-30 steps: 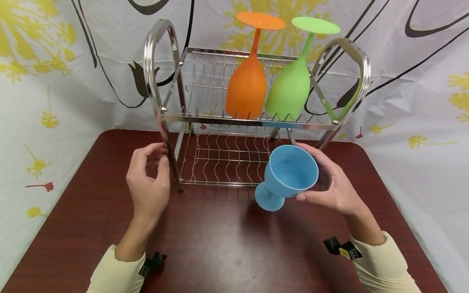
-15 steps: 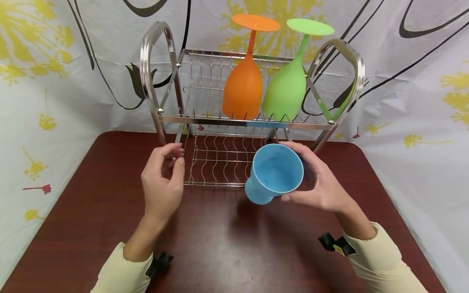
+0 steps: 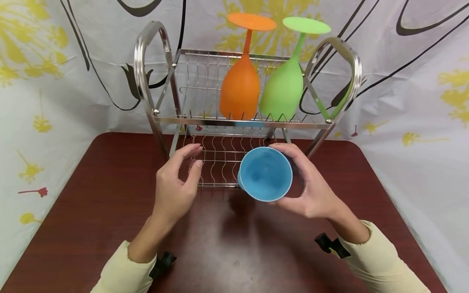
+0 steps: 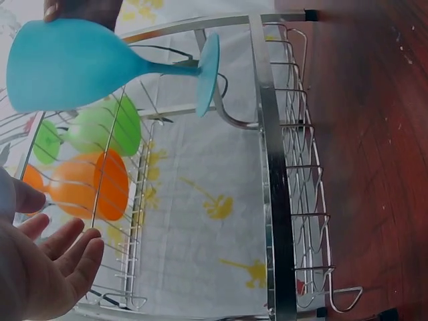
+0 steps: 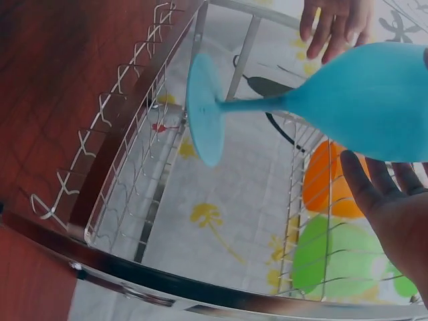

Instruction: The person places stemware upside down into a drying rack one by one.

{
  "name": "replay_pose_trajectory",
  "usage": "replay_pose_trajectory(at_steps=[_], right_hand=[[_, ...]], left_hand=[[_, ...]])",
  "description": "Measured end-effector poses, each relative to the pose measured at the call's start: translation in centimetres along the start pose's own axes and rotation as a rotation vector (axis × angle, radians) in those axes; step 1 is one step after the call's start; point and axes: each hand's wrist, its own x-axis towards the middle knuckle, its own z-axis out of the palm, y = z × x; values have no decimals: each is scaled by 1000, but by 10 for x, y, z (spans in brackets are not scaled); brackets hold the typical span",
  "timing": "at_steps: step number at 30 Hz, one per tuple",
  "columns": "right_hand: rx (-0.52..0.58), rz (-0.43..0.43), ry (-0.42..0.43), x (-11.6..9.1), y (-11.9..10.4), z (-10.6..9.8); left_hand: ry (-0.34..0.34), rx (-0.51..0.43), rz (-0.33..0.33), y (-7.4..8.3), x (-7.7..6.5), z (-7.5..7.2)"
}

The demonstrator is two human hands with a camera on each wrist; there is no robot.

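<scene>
A blue goblet [image 3: 265, 175] is held off the table, in front of the rack, its mouth facing the head camera. My right hand [image 3: 311, 189] grips its bowl from the right side. In the right wrist view the stem and round foot of the goblet [image 5: 361, 100] show below the bowl. My left hand [image 3: 177, 185] is to the left of the goblet, apart from it, with bent fingers spread from the thumb and nothing between them. An orange goblet [image 3: 239, 89] and a green goblet [image 3: 282, 87] stand upside down on the rack's upper shelf.
A two-tier metal dish rack [image 3: 242, 122] stands at the back of the dark red-brown table [image 3: 234, 252]. Its lower tier [image 3: 220, 162] has wavy wires. Behind hangs a white patterned cloth [image 3: 91, 93].
My right hand has carried the blue goblet leftward and tipped its mouth further toward the head camera. My left hand has moved right, toward the goblet, its fingers parting wider.
</scene>
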Motion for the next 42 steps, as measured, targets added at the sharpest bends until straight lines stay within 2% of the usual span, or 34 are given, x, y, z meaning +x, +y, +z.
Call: replay_pose_trajectory(at_steps=[4,8,13,17,25,28,32,35,42], right_hand=[[-102,-72,-19,2,-4,4],[-156,-112,-26,2,-7,9],[-206,-118,-53,1,-5,14],[-255,-110,-86,0,-1,17],[-402,-195,-122,1,8,26],[-484,-267,-131,2,13,29],[-579,-424,-122,3,21,33],[-618,-509,-114,3,25,36],[-643,-571,-152,3,31,38]], left_hand=[[-14,-2,7,1,-2,2],[-37,-26,-9,1,-3,5],[-78,-79,-84,-2,-5,7],[-119,-138,-189,-4,-5,9],[-212,-190,-402,-11,-3,13],[-246,-280,-496,-12,-1,14],[-316,-404,-638,-11,1,15],[-376,-466,-725,-9,3,14],[-495,-595,-875,-9,6,13]])
